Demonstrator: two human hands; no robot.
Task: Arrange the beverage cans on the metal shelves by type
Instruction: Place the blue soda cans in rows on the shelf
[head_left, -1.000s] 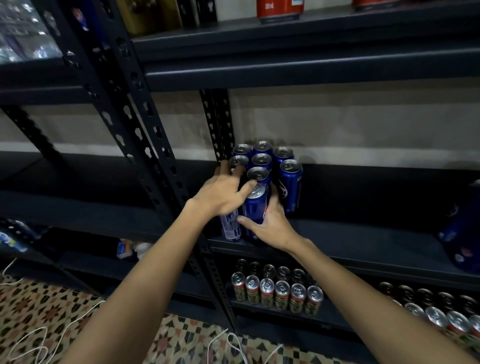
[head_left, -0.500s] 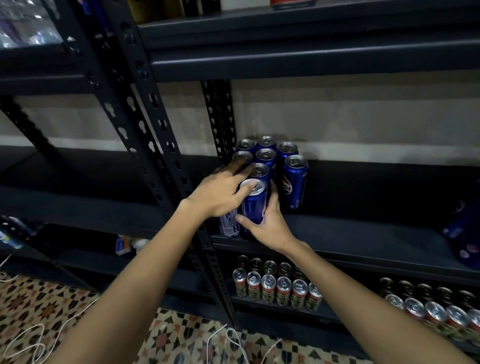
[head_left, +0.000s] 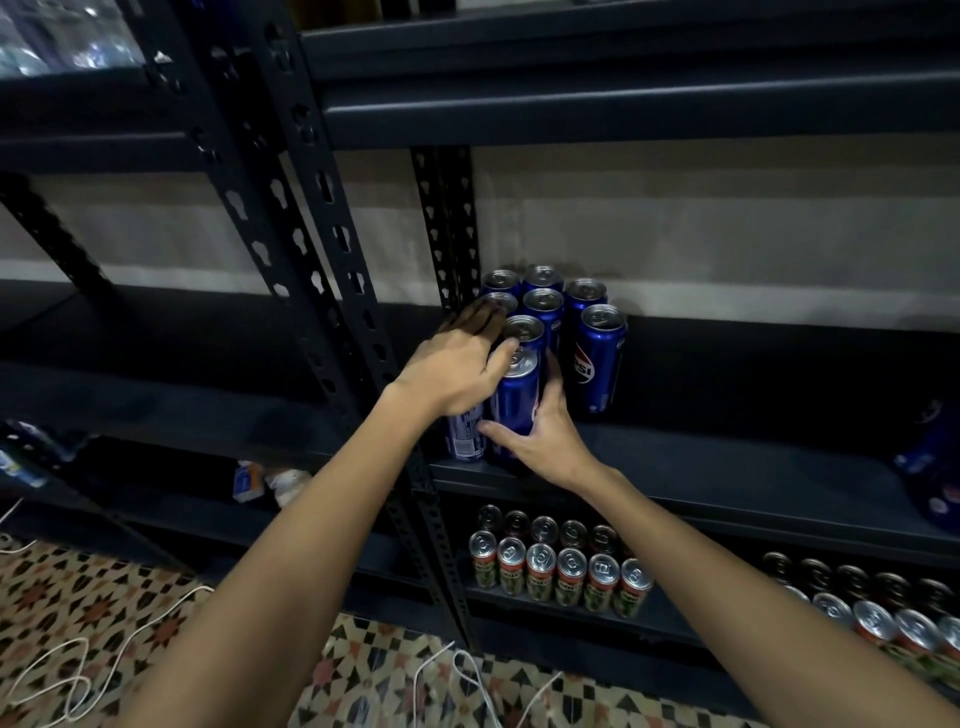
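Note:
Several tall blue cola cans (head_left: 543, 304) stand in rows at the left end of the middle metal shelf (head_left: 727, 467), beside a perforated upright. My left hand (head_left: 457, 366) lies over the top of the front left blue can (head_left: 466, 439), its fingers reaching back onto the cans behind. My right hand (head_left: 540, 431) wraps the lower side of the front blue can (head_left: 515, 400) next to it, thumb across the front. Another blue can (head_left: 597, 358) stands free to the right.
The lower shelf holds rows of red and green cans (head_left: 561, 577) and more cans at the right (head_left: 883, 623). A blue pack (head_left: 935, 462) sits at the far right of the middle shelf. White cables (head_left: 78, 665) lie on the patterned floor. Small packets (head_left: 260, 480) rest on the left shelf.
Both hands stay on the two front blue cans. They have slid slightly further back towards the group. The view has shifted a little left.

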